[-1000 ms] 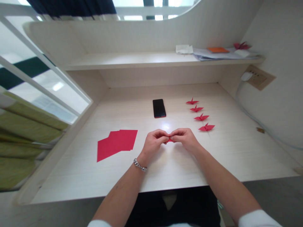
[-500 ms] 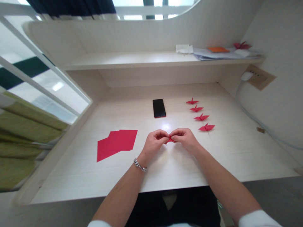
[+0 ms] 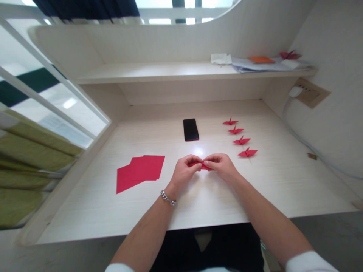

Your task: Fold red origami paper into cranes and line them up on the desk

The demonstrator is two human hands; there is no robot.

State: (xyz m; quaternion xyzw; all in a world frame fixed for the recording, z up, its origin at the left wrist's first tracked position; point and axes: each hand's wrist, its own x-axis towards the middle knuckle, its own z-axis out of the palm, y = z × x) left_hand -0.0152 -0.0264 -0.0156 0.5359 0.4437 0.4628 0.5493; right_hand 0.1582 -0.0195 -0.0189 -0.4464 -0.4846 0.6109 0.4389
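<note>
Between my two hands, just above the desk, is a small folded piece of red paper (image 3: 204, 167), mostly covered by my fingers. My left hand (image 3: 187, 169) pinches its left side between thumb and fingers. On the other side my right hand (image 3: 220, 165) grips it the same way, the fingertips of both hands almost meeting. Several red paper cranes (image 3: 241, 141) stand in a slanting row to the right. Flat red paper sheets (image 3: 143, 169) lie overlapping on the left.
Beyond my hands a black phone (image 3: 191, 129) lies on the pale desk (image 3: 107, 215). A shelf (image 3: 147, 71) runs along the back, bearing papers (image 3: 241, 67), an orange packet (image 3: 261, 59) and a red folded flower shape (image 3: 290, 55). On the right wall a white cable (image 3: 295, 130) hangs from a socket.
The folded red paper has shifted slightly between my fingers, and more of its red shows by my left fingers. My hands stay almost in place.
</note>
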